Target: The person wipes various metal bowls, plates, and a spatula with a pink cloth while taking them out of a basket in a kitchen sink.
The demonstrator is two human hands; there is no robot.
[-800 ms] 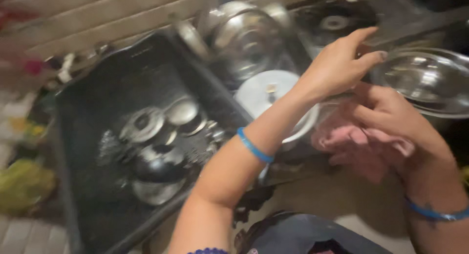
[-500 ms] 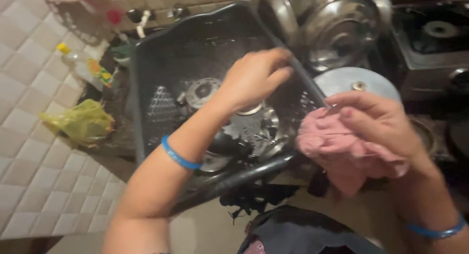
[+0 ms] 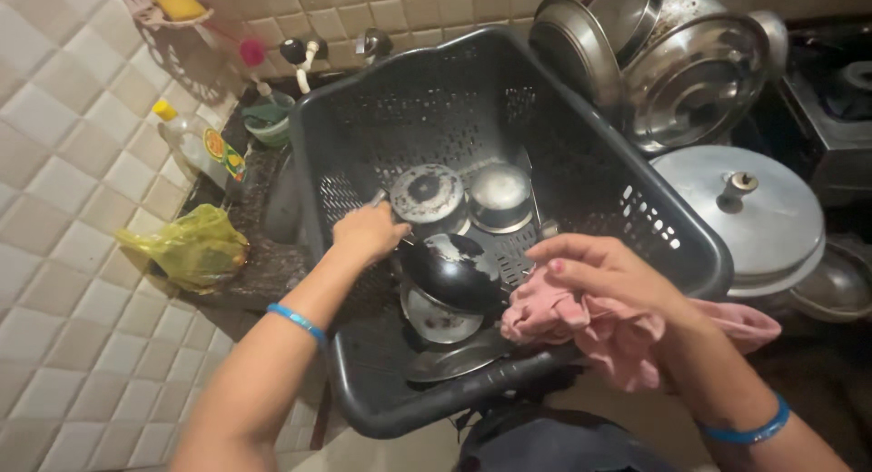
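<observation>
Head view: left hand (image 3: pixel 368 231) grip closed on black pan (image 3: pixel 451 269); right hand (image 3: pixel 607 274) clutches pink cloth (image 3: pixel 599 331).

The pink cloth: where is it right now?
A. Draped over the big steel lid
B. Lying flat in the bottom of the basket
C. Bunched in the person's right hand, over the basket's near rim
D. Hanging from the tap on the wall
C: the pink cloth is bunched in the right hand above the near rim of the dark basket, while the left hand reaches in among the dishes.
</observation>
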